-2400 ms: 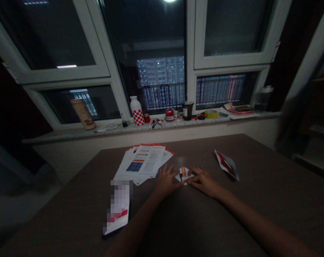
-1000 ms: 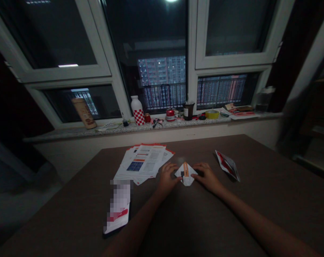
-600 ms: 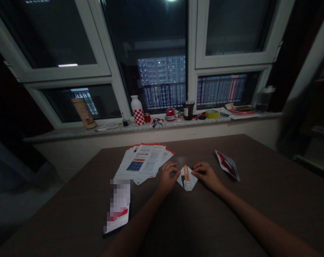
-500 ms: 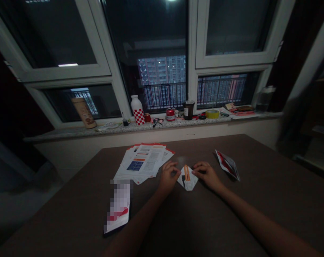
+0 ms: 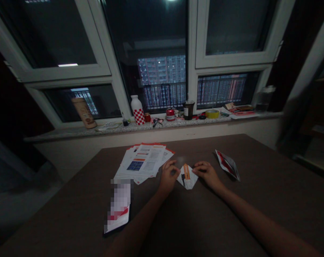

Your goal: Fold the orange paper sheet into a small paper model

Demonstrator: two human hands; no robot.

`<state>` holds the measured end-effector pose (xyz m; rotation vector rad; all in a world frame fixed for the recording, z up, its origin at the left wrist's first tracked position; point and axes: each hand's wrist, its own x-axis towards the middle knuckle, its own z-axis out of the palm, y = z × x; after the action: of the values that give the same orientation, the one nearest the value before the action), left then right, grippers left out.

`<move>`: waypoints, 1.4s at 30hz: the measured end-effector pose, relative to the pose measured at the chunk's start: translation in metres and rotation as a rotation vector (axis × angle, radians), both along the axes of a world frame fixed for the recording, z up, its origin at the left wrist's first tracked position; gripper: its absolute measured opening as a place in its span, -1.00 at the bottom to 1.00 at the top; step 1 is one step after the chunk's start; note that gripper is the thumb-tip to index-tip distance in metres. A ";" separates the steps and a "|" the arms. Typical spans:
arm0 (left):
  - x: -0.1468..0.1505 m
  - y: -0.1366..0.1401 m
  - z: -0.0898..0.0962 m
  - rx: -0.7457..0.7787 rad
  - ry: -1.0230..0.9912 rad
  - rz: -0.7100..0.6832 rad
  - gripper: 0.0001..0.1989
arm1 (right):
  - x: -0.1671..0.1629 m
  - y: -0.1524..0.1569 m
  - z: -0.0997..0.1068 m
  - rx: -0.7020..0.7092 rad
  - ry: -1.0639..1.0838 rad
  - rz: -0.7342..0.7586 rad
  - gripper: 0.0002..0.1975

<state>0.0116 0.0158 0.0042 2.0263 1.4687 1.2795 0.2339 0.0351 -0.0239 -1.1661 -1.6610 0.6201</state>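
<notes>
A small folded paper (image 5: 188, 176), printed with text and an orange stripe, lies between my hands on the brown table (image 5: 183, 221). My left hand (image 5: 169, 176) pinches its left corner between thumb and forefinger. At the opposite corner, my right hand (image 5: 207, 174) grips the paper the same way. Just left of my left hand lies a fanned stack of printed sheets (image 5: 147, 160) with red-orange edges. To the right of my right hand rests another folded paper piece (image 5: 227, 165), red and white, standing partly open.
A phone (image 5: 119, 207) with a blurred-out screen lies at the left, beside my left forearm. On the windowsill behind stand a checkered bottle (image 5: 137, 110), a tan tumbler (image 5: 84, 112), a dark cup (image 5: 188, 110), yellow tape (image 5: 212, 114) and a clear jug (image 5: 265, 99).
Both hands stay almost in place on the folded paper. The paper's lower tip has shifted very slightly upward and its outline differs a little.
</notes>
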 end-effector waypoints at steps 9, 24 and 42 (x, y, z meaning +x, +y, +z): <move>0.001 -0.002 0.000 0.012 -0.053 0.010 -0.89 | 0.000 0.000 0.003 -0.018 0.003 0.003 -0.72; -0.002 0.003 -0.011 0.028 -0.141 0.063 -0.90 | 0.001 0.000 0.003 -0.007 0.156 -0.042 -0.67; -0.002 -0.008 -0.006 -0.012 0.345 0.459 -0.83 | 0.017 0.009 -0.015 0.053 -0.258 -0.303 -0.72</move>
<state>0.0099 0.0081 -0.0016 2.0483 2.1934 1.0996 0.2508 0.0438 -0.0392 -1.4715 -1.6545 0.2412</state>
